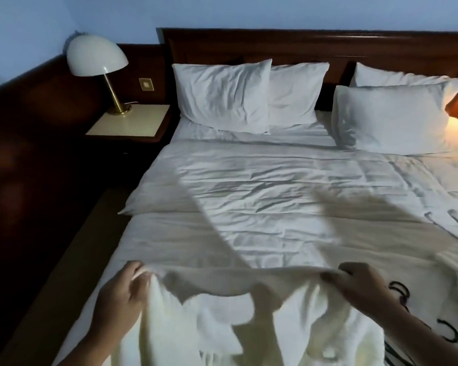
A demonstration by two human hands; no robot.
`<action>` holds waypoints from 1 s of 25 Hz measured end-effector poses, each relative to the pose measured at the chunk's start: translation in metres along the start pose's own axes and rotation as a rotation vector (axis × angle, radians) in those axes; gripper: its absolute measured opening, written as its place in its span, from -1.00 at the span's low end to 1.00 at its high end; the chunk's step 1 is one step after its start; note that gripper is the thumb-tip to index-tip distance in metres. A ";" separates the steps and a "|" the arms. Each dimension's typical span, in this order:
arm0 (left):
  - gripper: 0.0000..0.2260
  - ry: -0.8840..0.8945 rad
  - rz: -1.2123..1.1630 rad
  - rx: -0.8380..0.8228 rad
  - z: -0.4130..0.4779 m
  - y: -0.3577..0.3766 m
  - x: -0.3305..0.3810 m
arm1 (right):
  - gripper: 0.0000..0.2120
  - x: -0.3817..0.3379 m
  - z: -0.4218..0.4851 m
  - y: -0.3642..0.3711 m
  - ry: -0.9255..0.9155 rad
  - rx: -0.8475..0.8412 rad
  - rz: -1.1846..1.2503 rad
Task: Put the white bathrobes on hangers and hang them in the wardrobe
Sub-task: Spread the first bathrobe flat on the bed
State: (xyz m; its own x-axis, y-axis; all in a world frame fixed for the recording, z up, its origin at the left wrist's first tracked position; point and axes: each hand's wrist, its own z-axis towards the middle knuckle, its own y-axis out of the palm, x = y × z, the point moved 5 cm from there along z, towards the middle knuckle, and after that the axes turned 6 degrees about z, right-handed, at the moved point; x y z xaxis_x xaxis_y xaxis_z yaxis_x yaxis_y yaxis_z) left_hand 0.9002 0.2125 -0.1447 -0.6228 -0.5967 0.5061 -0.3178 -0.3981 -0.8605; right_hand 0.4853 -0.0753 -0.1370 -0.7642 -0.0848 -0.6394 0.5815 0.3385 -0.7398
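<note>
Bathrobe (217, 307): held up over the foot of the bed (275, 207), top edge stretched between both hands.
Left hand (122, 294): fingers curled round a bunch of cloth at the left end of that edge, thumb side toward the camera.
Right hand (360, 285): fingers curled over, gripping the right end; motion blur hides the exact pinch.
Between the hands the edge sags slightly, and the rest of the robe hangs below the fingers toward the camera.
Look: white terry cloth, cream-tinted in this light, with soft folds. Front panels or lapels overlap near the middle.
Black hangers (399, 289): on the sheet just right of the robe, hooks showing, partly hidden by the right arm.
Four white pillows (222, 93) stand against the headboard (302, 46).
</note>
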 end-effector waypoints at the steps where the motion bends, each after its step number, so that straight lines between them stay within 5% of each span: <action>1: -0.90 -0.010 0.094 -0.183 0.023 0.035 -0.007 | -0.59 0.005 0.032 0.010 -0.007 0.058 -0.024; 3: -0.76 -0.039 0.310 -0.602 0.063 0.102 -0.027 | -0.53 0.009 0.088 0.039 -0.031 0.012 -0.099; 4: -0.76 -0.050 0.376 -0.638 0.087 0.128 -0.033 | -0.48 0.014 0.117 0.060 -0.030 -0.062 -0.158; 5: -0.76 -0.058 0.409 -0.560 0.116 0.145 -0.034 | -0.45 0.020 0.144 0.076 -0.012 -0.080 -0.223; 10: -0.61 -0.086 0.269 0.101 0.240 0.182 0.016 | -0.51 0.009 0.248 0.108 0.020 0.429 -0.251; 13: -0.56 0.014 0.422 0.022 0.251 0.245 0.002 | -0.44 0.028 0.272 0.153 0.113 0.441 -0.408; 15: -0.49 0.020 0.495 -0.094 0.230 0.293 -0.039 | -0.51 0.062 0.272 0.206 0.074 0.315 -0.506; 17: -0.44 0.104 0.494 -0.012 0.207 0.317 -0.066 | -0.53 0.095 0.267 0.249 0.033 0.130 -0.582; 22: -0.45 0.164 0.467 0.242 0.196 0.327 -0.078 | -0.64 0.070 0.251 0.256 0.072 0.251 -0.307; 25: -0.47 0.142 0.475 0.284 0.192 0.332 -0.081 | -0.63 0.001 0.209 0.286 -0.215 0.318 -0.098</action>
State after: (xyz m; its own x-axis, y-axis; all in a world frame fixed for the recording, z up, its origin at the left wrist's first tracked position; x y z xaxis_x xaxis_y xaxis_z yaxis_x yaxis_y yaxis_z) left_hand 0.9825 -0.0044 -0.4601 -0.7464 -0.6644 0.0377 0.2131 -0.2924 -0.9322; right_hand 0.7094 -0.1741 -0.3931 -0.7640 -0.3081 -0.5669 0.5920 0.0148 -0.8058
